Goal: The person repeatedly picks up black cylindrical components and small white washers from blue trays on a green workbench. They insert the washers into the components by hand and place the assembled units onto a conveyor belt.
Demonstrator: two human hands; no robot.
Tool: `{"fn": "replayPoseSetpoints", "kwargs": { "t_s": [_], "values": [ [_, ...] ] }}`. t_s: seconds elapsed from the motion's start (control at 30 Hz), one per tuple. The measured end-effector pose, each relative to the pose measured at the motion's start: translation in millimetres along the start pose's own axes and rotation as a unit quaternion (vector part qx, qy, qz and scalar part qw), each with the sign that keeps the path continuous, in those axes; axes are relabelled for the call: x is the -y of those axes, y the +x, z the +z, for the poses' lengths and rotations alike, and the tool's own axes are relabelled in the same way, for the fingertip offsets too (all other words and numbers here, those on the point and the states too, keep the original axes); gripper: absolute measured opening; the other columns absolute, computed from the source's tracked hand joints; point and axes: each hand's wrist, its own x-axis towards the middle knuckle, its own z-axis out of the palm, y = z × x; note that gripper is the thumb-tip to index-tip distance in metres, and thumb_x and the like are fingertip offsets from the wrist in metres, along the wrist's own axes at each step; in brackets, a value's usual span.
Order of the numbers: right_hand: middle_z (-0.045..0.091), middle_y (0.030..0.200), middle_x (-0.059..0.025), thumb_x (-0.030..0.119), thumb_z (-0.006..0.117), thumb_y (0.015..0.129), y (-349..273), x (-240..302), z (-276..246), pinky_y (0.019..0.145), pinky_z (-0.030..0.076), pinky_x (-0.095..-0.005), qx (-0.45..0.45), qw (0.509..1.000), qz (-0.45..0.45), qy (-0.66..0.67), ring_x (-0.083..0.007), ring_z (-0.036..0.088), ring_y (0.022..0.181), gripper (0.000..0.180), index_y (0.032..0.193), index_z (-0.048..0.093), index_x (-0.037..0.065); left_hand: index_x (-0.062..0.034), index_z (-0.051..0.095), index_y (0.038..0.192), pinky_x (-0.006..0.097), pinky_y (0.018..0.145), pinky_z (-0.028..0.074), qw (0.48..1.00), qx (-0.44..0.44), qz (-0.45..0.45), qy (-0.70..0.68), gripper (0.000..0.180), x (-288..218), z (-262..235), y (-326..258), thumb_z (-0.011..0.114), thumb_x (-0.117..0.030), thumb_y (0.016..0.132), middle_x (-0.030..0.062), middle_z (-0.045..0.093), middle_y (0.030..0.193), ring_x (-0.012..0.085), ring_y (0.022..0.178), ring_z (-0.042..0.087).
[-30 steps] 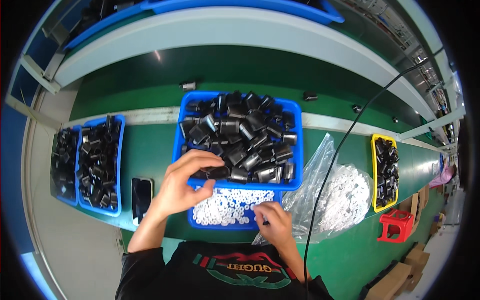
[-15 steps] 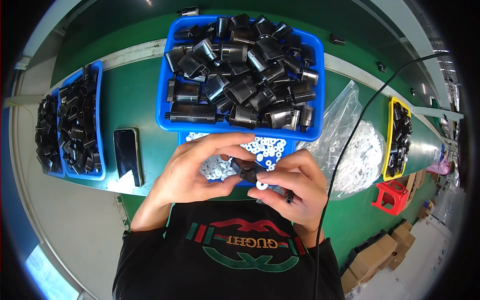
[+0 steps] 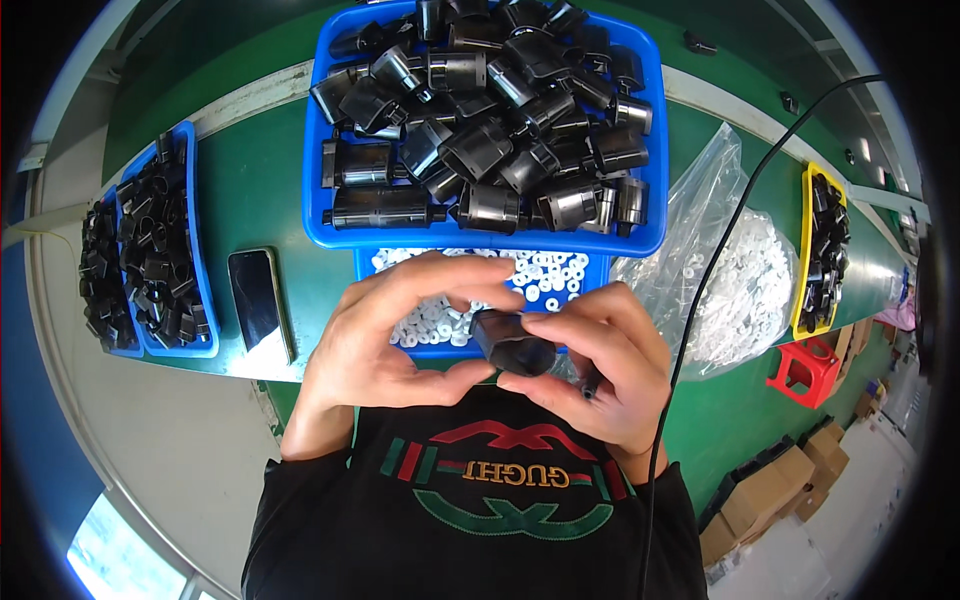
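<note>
As a hollow black casing (image 3: pixel 515 345) sits pinched in the right hand (image 3: pixel 620 370), near the shirt (image 3: pixel 330 530), the left hand (image 3: pixel 385 335) curves around its left side; whether it grips, I cannot tell. Farther lie white rings (image 3: pixel 435 322), then a blue tray (image 3: pixel 480 239) of black parts (image 3: pixel 478 150); left, a phone (image 3: pixel 257 295).

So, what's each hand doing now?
Left hand: half open, curled beside the black part; contact unclear.
Right hand: closed, holding the black part and a small dark piece.
</note>
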Motion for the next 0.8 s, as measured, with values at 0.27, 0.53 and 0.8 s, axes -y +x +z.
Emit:
{"fn": "replayPoseSetpoints", "kwargs": {
  "t_s": [0.27,0.53,0.8],
  "values": [
    [0.064,0.099,-0.0002,0.012,0.086,0.063,-12.8,-21.3,-0.1,0.046,0.041,-0.0202,-0.026,0.996,-0.032,-0.08,-0.0092,0.061,0.062,0.045,0.105,0.07,0.014,0.0,0.066,0.11,0.03,0.066,0.048,0.994,-0.104,0.0,0.042,0.046,12.3,-5.2,-11.7,0.077,0.001,0.066,0.0098,0.068,0.088,0.0182,0.076,0.063],
    [0.064,0.098,0.0002,0.014,0.087,0.061,-22.1,-24.9,3.5,0.045,0.039,-0.0202,-0.02,0.998,-0.005,-0.066,-0.0067,0.062,0.063,0.046,0.104,0.07,0.015,-0.0028,0.069,0.102,0.027,0.065,0.047,0.995,-0.071,-0.064,0.039,0.042,6.7,2.6,-15.5,0.079,0.001,0.061,0.0076,0.064,0.088,0.0154,0.073,0.06],
    [0.064,0.103,-0.0074,0.008,0.082,0.065,-14.6,-16.2,8.6,0.048,0.041,-0.0224,0.023,0.999,-0.036,0.024,-0.0094,0.057,0.061,0.045,0.108,0.07,0.007,-0.0022,0.063,0.113,0.038,0.071,0.053,0.995,0.061,-0.062,0.056,0.051,17.8,33.4,-3.0,0.079,-0.009,0.065,0.0136,0.065,0.098,0.0315,0.085,0.065]
  ]
}}
